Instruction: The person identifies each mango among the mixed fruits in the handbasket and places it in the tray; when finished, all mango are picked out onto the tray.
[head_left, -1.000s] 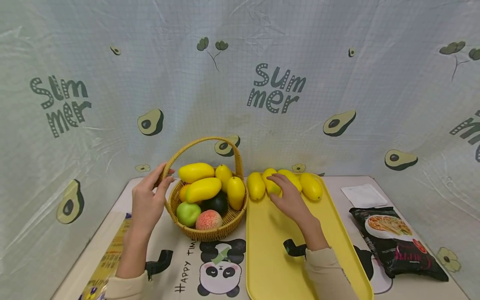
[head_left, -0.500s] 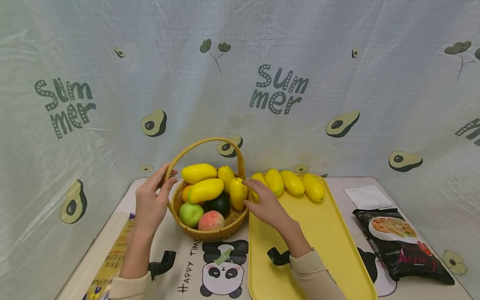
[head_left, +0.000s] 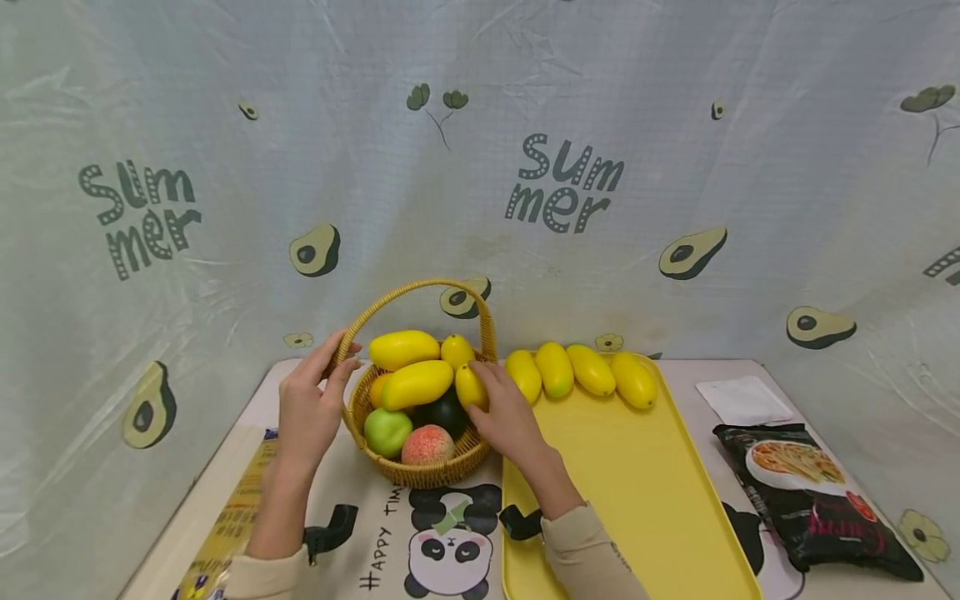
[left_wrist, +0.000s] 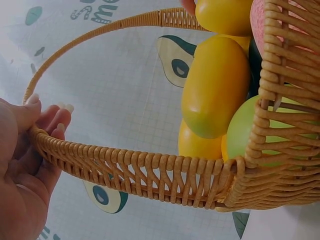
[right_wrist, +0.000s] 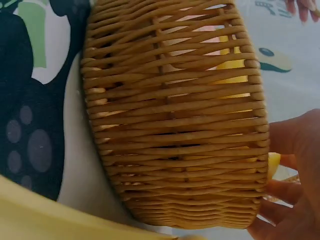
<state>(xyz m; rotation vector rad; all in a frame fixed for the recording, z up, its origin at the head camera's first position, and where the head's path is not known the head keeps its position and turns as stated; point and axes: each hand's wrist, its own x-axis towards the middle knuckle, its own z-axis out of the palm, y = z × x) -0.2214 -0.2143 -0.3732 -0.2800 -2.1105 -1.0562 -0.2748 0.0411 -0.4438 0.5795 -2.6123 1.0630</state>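
A wicker basket (head_left: 427, 477) holds several yellow mangoes, a green apple (head_left: 387, 432), a peach (head_left: 428, 447), a dark round fruit (head_left: 442, 414) and an orange fruit (head_left: 377, 388). My left hand (head_left: 311, 408) grips the left side of its arched handle (left_wrist: 125, 162), thumb on one side and fingers behind. Over the basket's right rim reaches my right hand (head_left: 508, 414), its thumb and fingers around a mango (head_left: 468, 387) inside. In the right wrist view, the woven wall hides most of that mango; only a sliver of yellow shows by the fingers.
Right of the basket lies a yellow tray (head_left: 622, 483), with several mangoes (head_left: 555, 369) in a row at its far end. Beyond it are a black food packet (head_left: 817, 500) and a white packet (head_left: 742, 400). A yellow packet (head_left: 236, 517) lies at left. A printed curtain (head_left: 570, 283) stands behind.
My right hand has moved left from above the tray's mangoes to the basket and taken hold of the mango at its right side. My left hand stays on the handle.
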